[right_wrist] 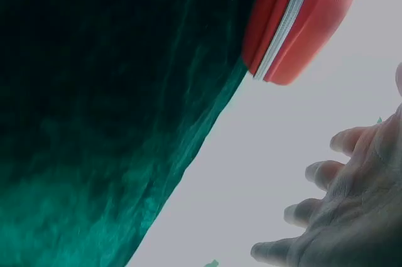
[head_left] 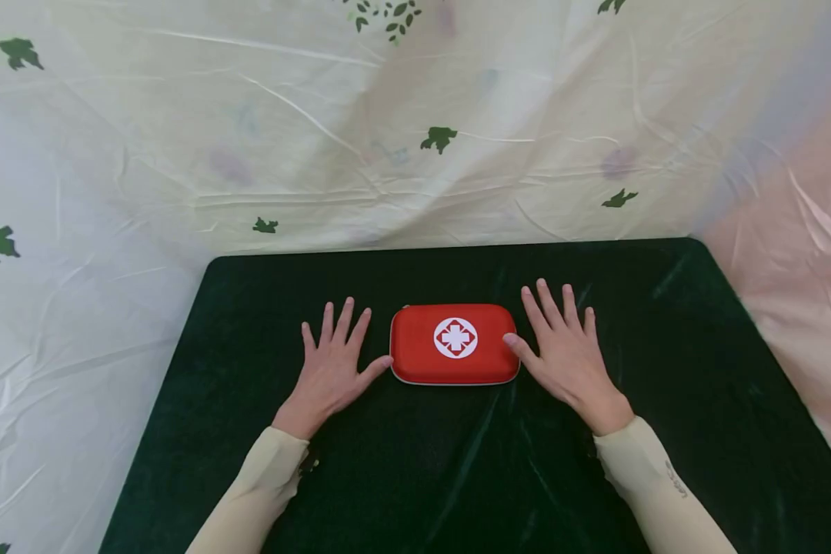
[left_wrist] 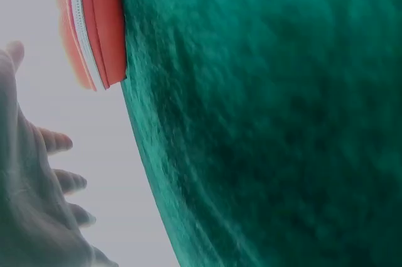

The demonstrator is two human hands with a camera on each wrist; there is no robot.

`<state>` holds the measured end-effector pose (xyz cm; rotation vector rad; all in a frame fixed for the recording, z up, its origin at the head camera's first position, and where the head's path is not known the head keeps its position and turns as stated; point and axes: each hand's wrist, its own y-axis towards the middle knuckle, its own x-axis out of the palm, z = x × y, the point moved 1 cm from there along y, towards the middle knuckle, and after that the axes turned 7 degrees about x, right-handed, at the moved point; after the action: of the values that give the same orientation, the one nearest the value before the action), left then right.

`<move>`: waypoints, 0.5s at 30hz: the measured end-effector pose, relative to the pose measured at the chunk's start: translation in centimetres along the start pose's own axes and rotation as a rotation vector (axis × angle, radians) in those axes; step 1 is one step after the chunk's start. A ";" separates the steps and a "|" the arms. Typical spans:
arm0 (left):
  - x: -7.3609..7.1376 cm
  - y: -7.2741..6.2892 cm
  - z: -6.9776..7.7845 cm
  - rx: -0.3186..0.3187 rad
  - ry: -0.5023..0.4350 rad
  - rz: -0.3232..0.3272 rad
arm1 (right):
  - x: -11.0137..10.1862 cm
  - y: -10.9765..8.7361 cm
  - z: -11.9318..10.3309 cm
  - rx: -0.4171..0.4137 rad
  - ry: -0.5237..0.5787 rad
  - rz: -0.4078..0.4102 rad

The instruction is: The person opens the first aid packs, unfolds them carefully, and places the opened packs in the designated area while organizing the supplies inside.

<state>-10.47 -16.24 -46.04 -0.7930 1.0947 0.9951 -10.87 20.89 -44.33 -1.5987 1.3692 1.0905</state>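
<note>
A red zippered first-aid case (head_left: 415, 346) with a white cross emblem lies flat on the dark green table, its zip closed. To its left, my left hand (head_left: 332, 369) is spread with straight fingers, the thumb tip near the case's left edge. My right hand (head_left: 568, 354) is spread on the other side, and its thumb overlaps the case's right edge in the head view. Whether either thumb touches the case I cannot tell. Both wrist views show the case's side (left_wrist: 107, 22) with its pale zip, apart from the palms. Neither hand holds anything.
Dark green velvety cloth (head_left: 402, 462) covers the table, with a few creases at the front. Behind the far edge hangs a pale curtain (head_left: 498, 200) with green leaf-like prints, and similar fabric stands at the left and right sides.
</note>
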 end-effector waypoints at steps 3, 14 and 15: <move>0.2 0.1 0.2 0.006 -0.025 0.003 | 0.4 0.2 -0.5 -0.008 0.004 -0.013; 0.6 0.6 1.0 0.033 -0.125 -0.033 | 1.7 0.6 -2.3 -0.023 0.021 -0.070; 0.6 0.6 1.1 0.037 -0.130 -0.037 | 1.8 0.6 -2.4 -0.026 0.017 -0.076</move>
<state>-10.59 -14.83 -46.36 -0.7063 0.9804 0.9788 -11.04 17.93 -45.14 -1.6682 1.2993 1.0562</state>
